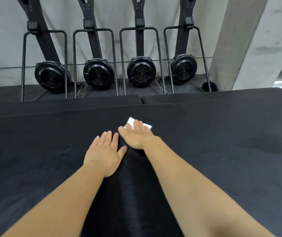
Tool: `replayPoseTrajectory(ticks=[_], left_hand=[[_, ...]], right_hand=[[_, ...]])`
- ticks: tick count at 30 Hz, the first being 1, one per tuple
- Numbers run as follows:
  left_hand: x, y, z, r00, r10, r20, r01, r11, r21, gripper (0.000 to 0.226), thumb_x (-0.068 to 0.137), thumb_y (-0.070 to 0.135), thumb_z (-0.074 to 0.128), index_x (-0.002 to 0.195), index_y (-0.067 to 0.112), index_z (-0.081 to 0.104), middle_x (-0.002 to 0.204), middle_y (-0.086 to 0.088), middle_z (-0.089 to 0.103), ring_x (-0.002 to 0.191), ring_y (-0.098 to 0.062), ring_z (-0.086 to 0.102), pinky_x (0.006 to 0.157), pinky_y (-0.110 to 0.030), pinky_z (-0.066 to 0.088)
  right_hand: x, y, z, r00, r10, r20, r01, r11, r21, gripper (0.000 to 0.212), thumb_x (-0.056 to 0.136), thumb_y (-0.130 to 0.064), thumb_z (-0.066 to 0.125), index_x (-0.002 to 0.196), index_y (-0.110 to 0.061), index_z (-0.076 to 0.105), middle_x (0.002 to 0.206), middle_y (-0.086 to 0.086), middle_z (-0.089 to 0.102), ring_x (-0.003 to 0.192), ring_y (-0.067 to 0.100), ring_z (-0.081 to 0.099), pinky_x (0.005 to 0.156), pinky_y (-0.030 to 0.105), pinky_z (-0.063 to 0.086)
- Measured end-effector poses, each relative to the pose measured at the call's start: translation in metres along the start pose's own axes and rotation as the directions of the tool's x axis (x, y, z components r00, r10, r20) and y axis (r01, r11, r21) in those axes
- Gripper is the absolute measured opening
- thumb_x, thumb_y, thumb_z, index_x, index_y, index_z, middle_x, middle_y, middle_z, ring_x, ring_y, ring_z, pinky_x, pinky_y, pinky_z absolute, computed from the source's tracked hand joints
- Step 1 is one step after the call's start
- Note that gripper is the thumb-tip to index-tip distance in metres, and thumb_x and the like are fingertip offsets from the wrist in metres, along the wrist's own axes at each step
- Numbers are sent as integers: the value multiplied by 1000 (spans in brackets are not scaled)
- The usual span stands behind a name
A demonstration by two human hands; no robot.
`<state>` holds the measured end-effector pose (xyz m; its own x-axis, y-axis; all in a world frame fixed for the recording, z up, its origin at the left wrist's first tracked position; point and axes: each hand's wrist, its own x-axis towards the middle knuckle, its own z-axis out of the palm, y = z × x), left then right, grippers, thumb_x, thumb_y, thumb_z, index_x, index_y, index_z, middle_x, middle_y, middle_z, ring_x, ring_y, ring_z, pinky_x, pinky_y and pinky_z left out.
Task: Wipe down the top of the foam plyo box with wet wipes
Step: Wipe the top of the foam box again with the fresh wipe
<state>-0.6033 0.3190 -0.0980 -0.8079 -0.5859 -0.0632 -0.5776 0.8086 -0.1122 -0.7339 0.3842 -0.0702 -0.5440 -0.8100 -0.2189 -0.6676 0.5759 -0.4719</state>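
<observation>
Head view: right hand (137, 136) on wipe (131, 120), close to plyo box (222, 134) edge

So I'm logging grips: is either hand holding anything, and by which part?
No grip. The right hand presses flat on the wipe, covering its near side; the left hand lies flat on the box top.

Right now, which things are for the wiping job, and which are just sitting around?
For the job: wet wipe; right hand pressing flat on it; left hand resting flat on the box; black plyo box top.
Just sitting there: four fan machines behind the box; concrete pillar.
</observation>
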Motion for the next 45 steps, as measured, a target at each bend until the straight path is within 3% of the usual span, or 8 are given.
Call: replayPoseTrajectory(ticks=[4, 11, 17, 20, 28, 36, 42, 45], left_hand=[[-2, -1, 1, 999, 16, -32, -16, 1000, -4, 67, 99, 53, 4, 155, 16, -5, 163, -3, -1, 149, -17, -5, 122, -37, 2], [2, -2, 6, 1000, -19, -3, 19, 1000, -8, 68, 98, 55, 2, 153, 16, -12, 162, -4, -13, 148, -16, -16, 121, -34, -6], [3, -2, 7, 1000, -15, -20, 14, 1000, -15, 69, 98, 55, 2, 153, 17, -13, 162, -4, -14, 148, -17, -17, 121, -33, -6], [2, -2, 7, 1000, -14, -23, 13, 999, -35, 69, 98, 55, 2, 153, 17, -12, 162, -4, -14, 148, -16, -17, 121, -33, -6], [1, -1, 6, 1000, -11, -12, 10, 999, -50, 69, 99, 55, 3, 153, 16, -10, 162, -5, -12, 148, -17, -15, 121, -34, -5], [-1, -2, 4, 1000, 11, -22, -12, 999, -46, 66, 100, 50, 5, 154, 15, -8, 162, -6, -10, 149, -18, -13, 121, -35, -2], [0, -2, 5, 1000, -2, -20, 1, 997, -73, 68, 99, 54, 5, 154, 15, -9, 162, -5, -12, 148, -17, -15, 121, -34, -4], [0, -3, 6, 1000, -9, -13, 8, 996, -87, 68, 99, 54, 4, 154, 17, -10, 162, -4, -13, 148, -16, -16, 121, -33, -5]], right_hand=[[-8, -6, 10, 992, -100, 71, 103, 994, -42, 65, 101, -58, 13, 159, -30, 10, 167, -3, -9, 152, 14, -13, 120, 38, -3], [25, 70, -36, 992, 63, -106, -73, 993, -92, 47, 99, -46, 23, 136, -24, 41, 140, 4, 37, 132, 24, 32, 110, 46, 29], [40, 135, -65, 966, 215, -147, -239, 955, -175, 60, 106, -43, 21, 157, -12, 17, 164, 16, 8, 150, 33, 9, 120, 48, 10], [39, 127, -64, 956, 237, -174, -270, 943, -195, 55, 104, -33, 18, 153, -9, 25, 156, 18, 21, 141, 33, 20, 118, 46, 18], [-9, 59, -20, 996, 48, -78, -58, 991, -123, 58, 101, -49, 18, 147, -15, 31, 140, 7, 30, 134, 25, 23, 112, 38, 20], [-38, 6, 17, 992, -93, 80, 101, 990, -99, 66, 103, -55, 8, 159, -22, -3, 165, 2, -17, 151, 16, -20, 122, 37, -9], [-26, 32, 0, 997, -62, 47, 69, 984, -165, 62, 104, -53, 9, 159, -28, -3, 166, -2, -15, 152, 15, -15, 121, 37, -5], [-14, 57, -15, 1000, 19, -8, -20, 987, -159, 59, 103, -50, 13, 156, -25, 15, 164, 3, 6, 151, 20, 3, 122, 42, 8]])
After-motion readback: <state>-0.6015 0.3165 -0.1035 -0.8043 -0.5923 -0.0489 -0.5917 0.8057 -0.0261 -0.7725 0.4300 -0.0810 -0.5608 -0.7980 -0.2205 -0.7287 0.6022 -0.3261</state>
